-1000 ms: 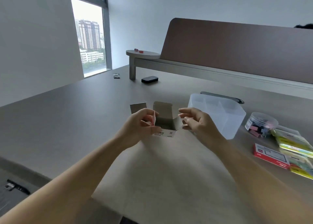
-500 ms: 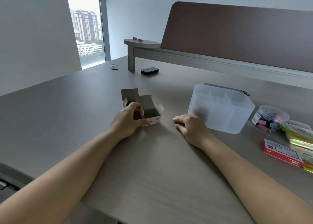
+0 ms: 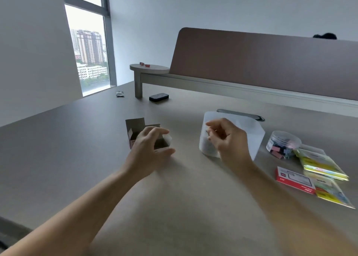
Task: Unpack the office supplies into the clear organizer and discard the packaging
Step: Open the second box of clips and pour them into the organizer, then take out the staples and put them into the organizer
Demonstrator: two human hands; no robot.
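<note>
Small cardboard box (image 3: 135,134): flaps open, standing on the grey desk (image 3: 58,139) left of centre; red print on its lower side.
Left hand (image 3: 150,149): curled over the box from the near side, fingers on its open top and thumb at its front, gripping it.
Clear organizer (image 3: 253,131): translucent plastic tub with inner dividers, on the desk to the right of the box and apart from it; dark small items show faintly through its near wall.
Right hand (image 3: 227,139): raised in front of the organizer, fingers loosely bent with tips drawn toward the thumb; whether it pinches anything cannot be told.
Round clear tub of binder clips (image 3: 282,144): lidded, just right of the organizer.
Sticky-note packs (image 3: 319,163): yellow-green, in clear wrap, right of the tub.
Red and white staple box (image 3: 295,180): flat on the desk, near the packs.
Black oblong case (image 3: 158,97): far on the desk, beside the raised shelf (image 3: 149,69).
</note>
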